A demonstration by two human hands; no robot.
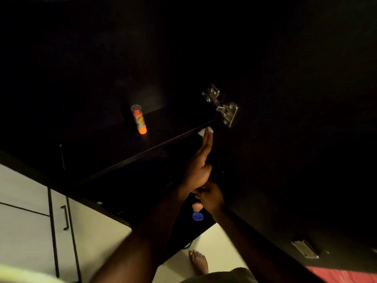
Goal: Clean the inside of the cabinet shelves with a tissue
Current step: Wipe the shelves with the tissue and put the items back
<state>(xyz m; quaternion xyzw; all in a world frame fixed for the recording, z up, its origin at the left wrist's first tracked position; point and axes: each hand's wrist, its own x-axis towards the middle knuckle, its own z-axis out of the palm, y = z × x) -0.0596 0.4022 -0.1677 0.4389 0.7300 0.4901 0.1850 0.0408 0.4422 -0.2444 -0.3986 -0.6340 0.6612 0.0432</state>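
Observation:
The cabinet is dark inside, with a black shelf (126, 158) running across it. My left hand (201, 160) reaches up with straight fingers and presses a white tissue (205, 131) against the shelf's right end, just below the metal hinge (223, 107). My right hand (211, 198) is lower, beside my left wrist, with its fingers curled. A pink bottle with a blue cap (197, 213) shows just under those fingers. The dark hides whether the hand holds it.
An orange and white tube (139, 119) stands on the shelf, left of the tissue. The open cabinet door (306, 160) is on the right, with a metal plate (305, 249) low down. White drawers with a black handle (65, 217) lie at lower left. A bare foot (199, 261) stands on the pale floor.

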